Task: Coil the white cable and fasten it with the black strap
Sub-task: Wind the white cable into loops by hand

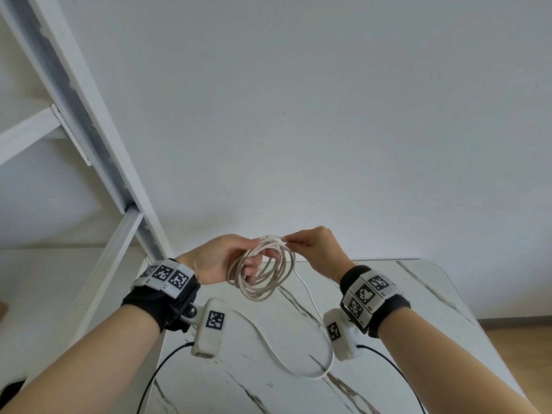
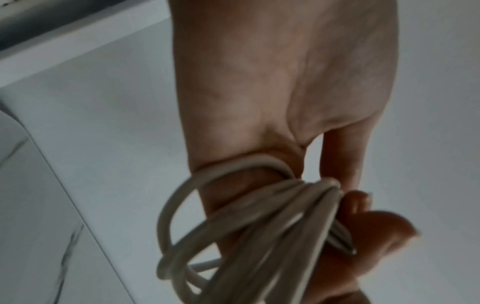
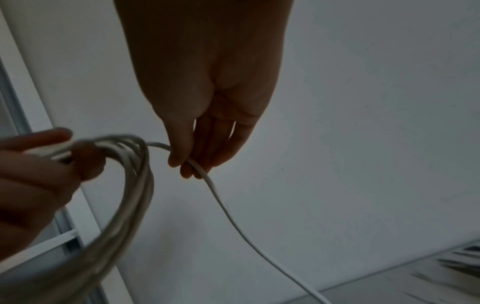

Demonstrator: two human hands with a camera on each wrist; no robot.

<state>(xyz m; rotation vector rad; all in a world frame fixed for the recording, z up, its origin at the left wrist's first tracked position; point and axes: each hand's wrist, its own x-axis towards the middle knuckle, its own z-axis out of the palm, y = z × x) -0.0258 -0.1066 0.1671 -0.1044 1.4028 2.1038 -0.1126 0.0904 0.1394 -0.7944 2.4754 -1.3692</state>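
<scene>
While our left hand (image 1: 219,258) grips the gathered loops of the white cable (image 1: 263,273), fingers curled through the coil above the marble table (image 1: 418,282), coiling is mid-step. To its right, our right hand (image 1: 313,249) pinches the free strand at the coil's top, thumb against fingertips. A slack tail (image 1: 298,363) lies on the table. We judge several turns remain: feed slack onto the coil, keeping loops even. No black strap is in view.
</scene>
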